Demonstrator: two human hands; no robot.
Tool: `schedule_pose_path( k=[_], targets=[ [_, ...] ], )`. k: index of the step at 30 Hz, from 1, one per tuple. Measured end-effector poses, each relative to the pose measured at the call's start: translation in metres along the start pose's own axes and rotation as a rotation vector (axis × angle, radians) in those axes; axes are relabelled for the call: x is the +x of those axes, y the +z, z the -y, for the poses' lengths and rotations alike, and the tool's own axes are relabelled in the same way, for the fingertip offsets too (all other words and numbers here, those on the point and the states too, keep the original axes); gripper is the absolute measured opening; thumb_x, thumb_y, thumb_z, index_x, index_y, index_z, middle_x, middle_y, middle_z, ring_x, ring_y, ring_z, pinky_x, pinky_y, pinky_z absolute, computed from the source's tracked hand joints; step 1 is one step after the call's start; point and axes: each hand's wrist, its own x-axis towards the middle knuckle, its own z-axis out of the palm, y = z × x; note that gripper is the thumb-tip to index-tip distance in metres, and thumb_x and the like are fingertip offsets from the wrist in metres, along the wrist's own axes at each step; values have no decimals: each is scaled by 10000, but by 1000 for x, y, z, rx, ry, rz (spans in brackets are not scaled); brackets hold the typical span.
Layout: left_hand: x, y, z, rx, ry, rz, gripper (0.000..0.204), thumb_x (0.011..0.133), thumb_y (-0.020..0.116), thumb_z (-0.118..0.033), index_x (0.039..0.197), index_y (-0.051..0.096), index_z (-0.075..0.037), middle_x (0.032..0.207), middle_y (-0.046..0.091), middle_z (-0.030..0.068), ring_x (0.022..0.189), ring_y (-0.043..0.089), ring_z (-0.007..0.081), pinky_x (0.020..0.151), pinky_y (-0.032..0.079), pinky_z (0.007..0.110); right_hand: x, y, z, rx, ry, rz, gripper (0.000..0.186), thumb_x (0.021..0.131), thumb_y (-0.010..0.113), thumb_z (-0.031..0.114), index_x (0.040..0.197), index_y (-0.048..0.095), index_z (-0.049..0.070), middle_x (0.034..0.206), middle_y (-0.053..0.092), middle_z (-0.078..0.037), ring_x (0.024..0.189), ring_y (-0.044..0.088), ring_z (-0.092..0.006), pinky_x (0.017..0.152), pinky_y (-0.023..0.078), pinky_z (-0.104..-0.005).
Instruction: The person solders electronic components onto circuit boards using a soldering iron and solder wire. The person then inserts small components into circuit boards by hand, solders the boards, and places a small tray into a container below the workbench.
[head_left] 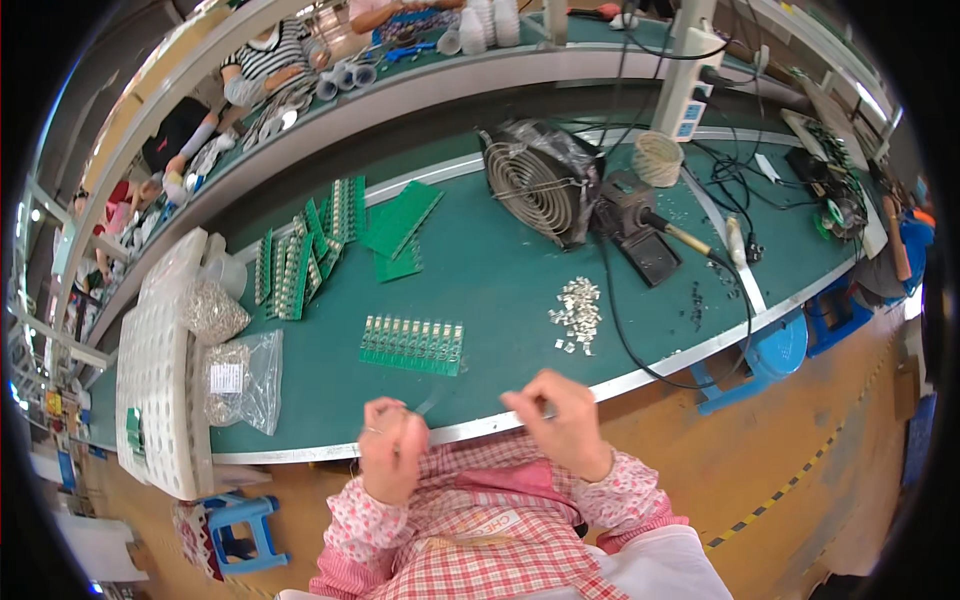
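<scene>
Both of my hands are raised at the table's front edge, fingers curled in. My left hand (394, 452) is closed, and a thin pale strand shows by its fingers; what it grips is too small to make out. To its right, my right hand (562, 422) is pinched, with a small dark glint at the fingers that I cannot name. Just beyond my hands, a green circuit board panel (411, 345) lies flat with a row of small metal parts along it. Right of the panel is a loose pile of small silvery metal parts (577, 314).
Stacked populated panels (290, 270) and plain green boards (402, 222) lie back left. Bags of parts (243, 380) sit beside a white foam tray (155, 400). A fan (535, 185), soldering iron (685, 236) in its stand and cables occupy the right. Other people work across the bench.
</scene>
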Motion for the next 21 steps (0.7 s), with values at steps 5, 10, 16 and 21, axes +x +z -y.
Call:
schedule_pose_path(
  k=[5,10,16,21],
  targets=[
    [44,-31,48,64,-104,-94,118,852,552,-75,748,583,-29,749,635,74,776,580,246,788,418,335,13,-13,-12,-278,155,-78,197,774,721,55,681,552,18,609,536,-59,480,503,-133,444,401,-246],
    [84,-56,91,127,221,-36,171,701,724,-70,816,599,-76,902,663,73,847,604,265,777,447,354,40,30,6,-573,32,77,256,715,766,189,828,594,36,756,574,-70,681,567,-219,567,455,-318],
    [78,-28,121,29,187,-205,127,861,581,-141,762,592,-61,750,577,86,691,545,285,680,423,382,50,64,7,-832,124,221,608,663,784,313,1131,525,23,1004,525,-118,845,579,-289,695,476,-366],
    [71,-26,125,-21,137,-87,171,906,539,-213,897,594,-52,820,601,84,796,574,282,792,411,366,63,64,27,-830,243,331,620,659,785,395,1104,518,57,1034,518,-130,902,572,-345,735,478,-417]
  ],
)
